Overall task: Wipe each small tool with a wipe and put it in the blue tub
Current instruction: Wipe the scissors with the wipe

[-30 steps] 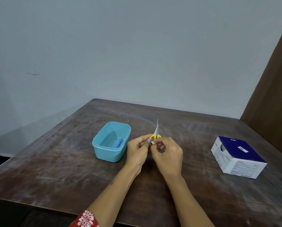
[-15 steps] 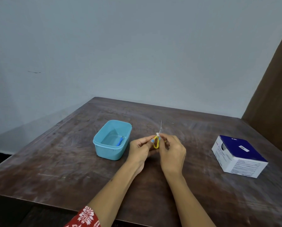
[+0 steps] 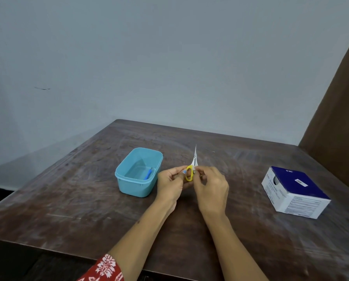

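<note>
Both hands, left [image 3: 170, 182] and right [image 3: 210, 186], pinch yellow-handled scissors [image 3: 190, 171] just right of the tub [image 3: 138, 186]; upright point could prick if the wipe slips.

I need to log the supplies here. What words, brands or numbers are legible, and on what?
"BD": white logo, faint, on the blue top of the box.
Box top sticker: too small to read.
Box white sides: lines of print, too blurred to read.
Tub, scissors: no text visible.

table [image 3: 88, 199] (dark wood, worn) | blue tub [image 3: 129, 187] left-ctr | box [image 3: 295, 191] right, prob. wipes
</note>
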Available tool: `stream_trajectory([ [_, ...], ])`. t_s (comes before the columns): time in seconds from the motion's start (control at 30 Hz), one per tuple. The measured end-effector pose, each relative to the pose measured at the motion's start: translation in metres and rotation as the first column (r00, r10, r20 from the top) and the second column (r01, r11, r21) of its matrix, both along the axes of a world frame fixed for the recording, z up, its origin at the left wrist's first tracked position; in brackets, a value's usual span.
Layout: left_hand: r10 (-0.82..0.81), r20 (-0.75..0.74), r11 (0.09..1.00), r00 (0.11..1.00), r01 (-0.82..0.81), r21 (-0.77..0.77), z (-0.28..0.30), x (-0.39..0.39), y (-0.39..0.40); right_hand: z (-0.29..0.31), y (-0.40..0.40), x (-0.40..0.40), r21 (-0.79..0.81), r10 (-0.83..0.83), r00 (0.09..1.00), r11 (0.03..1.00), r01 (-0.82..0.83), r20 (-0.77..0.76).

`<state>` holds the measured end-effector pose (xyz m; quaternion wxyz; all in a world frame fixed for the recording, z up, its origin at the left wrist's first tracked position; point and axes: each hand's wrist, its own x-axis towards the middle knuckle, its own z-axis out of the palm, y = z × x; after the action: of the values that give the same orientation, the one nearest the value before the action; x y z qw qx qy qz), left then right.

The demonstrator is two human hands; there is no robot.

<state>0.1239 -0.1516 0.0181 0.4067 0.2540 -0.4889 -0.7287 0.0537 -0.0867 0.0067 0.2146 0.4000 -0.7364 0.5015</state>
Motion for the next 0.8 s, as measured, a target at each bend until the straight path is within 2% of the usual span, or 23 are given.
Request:
stream_trajectory([
  [0.23,0.034,0.026,0.999,0.999,-0.034,-0.015,0.0008,0.0012,-0.0004,0.0028,0.0007,0.0055,0.032,0.018,1.000,0.999,-0.017,-0.014],
  [0.4,0.004,0.028,0.999,1.000,-0.003,-0.042,0.0008,0.0009,0.0018,0.0014,0.0000,0.0017,0.037,-0.041,0.999,0.998,0.042,-0.030],
  [0.8,0.060,0.101,0.995,0.993,-0.051,-0.089,-0.0008,0.0001,-0.0004,0.0028,0.0017,0.0041,0.046,-0.006,1.000,0.999,0.006,-0.001],
])
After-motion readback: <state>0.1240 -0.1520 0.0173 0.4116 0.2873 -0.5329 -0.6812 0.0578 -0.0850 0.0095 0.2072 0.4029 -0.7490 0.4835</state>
